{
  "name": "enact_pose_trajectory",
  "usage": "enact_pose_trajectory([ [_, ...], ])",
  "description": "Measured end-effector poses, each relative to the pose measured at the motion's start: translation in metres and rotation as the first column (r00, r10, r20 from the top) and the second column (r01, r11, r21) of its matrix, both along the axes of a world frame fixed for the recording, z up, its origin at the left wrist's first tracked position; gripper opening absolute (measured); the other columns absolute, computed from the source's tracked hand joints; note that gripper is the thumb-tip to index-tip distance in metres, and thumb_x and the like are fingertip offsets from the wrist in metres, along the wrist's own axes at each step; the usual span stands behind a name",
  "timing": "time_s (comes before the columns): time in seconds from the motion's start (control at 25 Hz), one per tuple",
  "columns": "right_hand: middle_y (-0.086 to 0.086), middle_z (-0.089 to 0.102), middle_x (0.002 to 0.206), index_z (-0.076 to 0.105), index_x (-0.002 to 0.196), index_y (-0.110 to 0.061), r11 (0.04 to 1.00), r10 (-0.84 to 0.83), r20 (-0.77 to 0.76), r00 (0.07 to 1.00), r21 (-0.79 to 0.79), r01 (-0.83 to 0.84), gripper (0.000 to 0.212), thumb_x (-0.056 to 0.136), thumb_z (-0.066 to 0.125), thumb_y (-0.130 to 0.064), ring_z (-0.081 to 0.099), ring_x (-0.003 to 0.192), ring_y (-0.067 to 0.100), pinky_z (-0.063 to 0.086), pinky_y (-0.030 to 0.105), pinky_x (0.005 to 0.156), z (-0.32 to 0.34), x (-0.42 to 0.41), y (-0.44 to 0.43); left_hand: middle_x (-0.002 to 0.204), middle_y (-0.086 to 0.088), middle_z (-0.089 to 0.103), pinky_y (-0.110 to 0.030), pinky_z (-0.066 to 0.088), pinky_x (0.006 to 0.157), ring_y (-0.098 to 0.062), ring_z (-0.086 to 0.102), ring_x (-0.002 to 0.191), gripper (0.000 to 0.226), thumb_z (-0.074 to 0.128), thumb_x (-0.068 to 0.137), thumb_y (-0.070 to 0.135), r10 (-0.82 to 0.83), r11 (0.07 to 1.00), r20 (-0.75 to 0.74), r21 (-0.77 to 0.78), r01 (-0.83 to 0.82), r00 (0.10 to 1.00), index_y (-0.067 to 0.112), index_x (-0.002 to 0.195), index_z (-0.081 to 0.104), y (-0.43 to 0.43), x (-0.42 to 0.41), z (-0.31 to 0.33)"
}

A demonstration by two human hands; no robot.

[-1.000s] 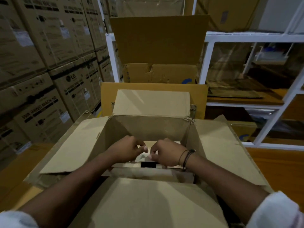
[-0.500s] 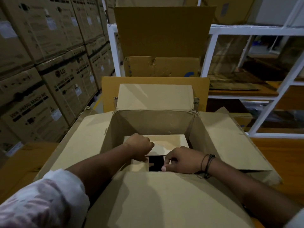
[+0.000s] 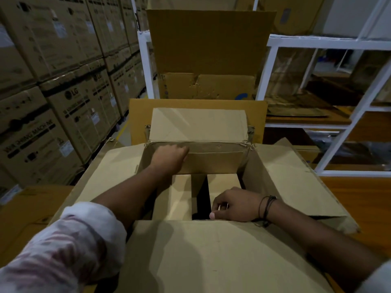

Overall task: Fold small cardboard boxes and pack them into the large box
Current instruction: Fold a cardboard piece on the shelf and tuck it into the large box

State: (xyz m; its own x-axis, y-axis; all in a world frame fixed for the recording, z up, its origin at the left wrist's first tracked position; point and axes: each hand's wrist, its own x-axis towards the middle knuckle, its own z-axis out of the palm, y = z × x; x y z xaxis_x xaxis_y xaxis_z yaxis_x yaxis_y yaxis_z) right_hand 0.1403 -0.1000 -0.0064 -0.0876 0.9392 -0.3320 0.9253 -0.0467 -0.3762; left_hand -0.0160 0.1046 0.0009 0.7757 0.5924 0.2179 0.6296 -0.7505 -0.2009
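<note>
Head view: right hand [image 3: 234, 205] sat low in the large box [image 3: 281, 172], near-right corner, fingers [image 3: 219, 205] curled and pinching the near edge of the right small box [image 3: 222, 182]; thumb tip touched the near flap's edge. Left hand [image 3: 169, 158] was up at the far wall, fingers clenched over the top left edge of a small box [image 3: 213, 163] standing against that wall; what exactly it gripped was hidden under the knuckles. That far box's long axis ran left-right, across the big box. Two packed boxes lay nearer, long axes running away from the camera, side by side with a dark gap [image 3: 201, 197] between; the left packed box [image 3: 177, 197] was partly under the left forearm. Likely key relation: the far box lay beyond both packed ones, closest to the left hand, right hand well apart from it. Outer flaps were splayed open. White shelving [image 3: 317, 42] stood behind and stacked cartons [image 3: 53, 92] to the left.
</note>
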Motion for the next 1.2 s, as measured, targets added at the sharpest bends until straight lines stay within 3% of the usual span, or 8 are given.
enact_pose_trajectory([
  [0.16,-0.006,0.074,0.106,0.075,0.107,-0.028,0.997,0.011,-0.011,1.0,-0.075,-0.012,0.038,0.096,0.057,-0.059,0.065,0.098,0.012,0.052,0.032,0.09,-0.002,0.0,0.002,0.127,-0.009,0.057,-0.042,0.059,0.077,-0.03,0.063,0.104,0.042,0.061,0.094,0.028,0.186,0.947,0.015,-0.269,-0.175,0.982,0.02,0.134,0.051,0.008,0.006,-0.032],
  [0.28,-0.004,0.072,0.116,0.073,0.114,-0.025,0.991,0.074,0.05,0.996,-0.119,-0.067,0.039,0.097,0.056,-0.056,0.064,0.103,0.014,0.051,0.031,0.091,-0.003,0.004,0.008,0.145,-0.011,0.04,-0.047,0.057,0.088,-0.033,0.053,0.122,0.062,0.063,0.091,0.054,0.222,0.927,-0.011,-0.307,-0.215,0.975,0.023,0.141,0.044,0.004,0.008,-0.052],
  [0.36,0.0,0.068,0.125,0.07,0.122,-0.022,0.984,0.139,0.146,0.979,-0.129,-0.121,0.038,0.099,0.056,-0.049,0.062,0.11,0.019,0.05,0.034,0.094,-0.008,0.005,0.019,0.149,-0.011,0.037,-0.048,0.057,0.091,-0.034,0.05,0.128,0.069,0.062,0.089,0.061,0.168,0.949,-0.036,-0.266,-0.171,0.985,0.025,0.143,0.04,-0.001,0.01,-0.058],
  [0.52,0.005,0.058,0.134,0.061,0.134,-0.024,0.965,0.262,0.358,0.896,-0.105,-0.24,0.039,0.101,0.05,-0.041,0.056,0.116,0.03,0.052,0.047,0.093,-0.026,0.002,0.042,0.157,-0.01,0.033,-0.048,0.05,0.104,-0.033,0.04,0.139,0.07,0.061,0.094,0.054,-0.073,0.955,-0.128,-0.296,0.033,0.989,0.024,0.152,0.034,-0.019,0.023,-0.059],
  [0.68,0.003,0.053,0.142,0.057,0.138,-0.028,0.928,0.373,0.509,0.776,-0.2,-0.315,0.044,0.105,0.036,-0.05,0.039,0.127,0.03,0.035,0.048,0.1,-0.033,-0.002,0.05,0.156,-0.01,0.035,-0.046,0.045,0.107,-0.032,0.038,0.14,0.069,0.061,0.096,0.046,-0.137,0.955,-0.187,-0.286,0.08,0.973,0.022,0.154,0.034,-0.03,0.031,-0.065],
  [0.76,0.004,0.057,0.134,0.063,0.129,-0.026,0.941,0.337,0.578,0.743,-0.18,-0.287,0.047,0.105,0.034,-0.054,0.04,0.126,0.031,0.032,0.049,0.1,-0.03,-0.001,0.048,0.156,-0.009,0.035,-0.046,0.044,0.108,-0.031,0.037,0.14,0.07,0.061,0.096,0.046,-0.127,0.954,-0.164,-0.289,0.075,0.978,0.024,0.155,0.033,-0.028,0.03,-0.064],
  [0.92,0.006,0.061,0.124,0.069,0.119,-0.02,0.975,0.116,0.691,0.714,0.059,-0.215,0.041,0.101,0.045,-0.048,0.046,0.125,0.029,0.04,0.047,0.098,-0.007,-0.002,0.043,0.158,-0.012,0.033,-0.047,0.043,0.11,-0.035,0.036,0.142,0.07,0.058,0.097,0.047,-0.11,0.95,-0.131,-0.305,0.066,0.985,0.023,0.157,0.03,-0.024,0.031,-0.06],
  [1.2,0.01,0.058,0.121,0.067,0.116,-0.011,0.982,-0.171,0.612,0.772,0.173,0.08,0.024,0.094,0.06,-0.018,0.054,0.116,0.029,0.054,0.04,0.088,0.02,0.028,0.018,0.159,-0.011,0.032,-0.048,0.043,0.111,-0.035,0.035,0.143,0.078,0.061,0.095,0.053,-0.11,0.957,-0.155,-0.283,0.062,0.982,0.025,0.158,0.026,-0.029,0.029,-0.055],
])
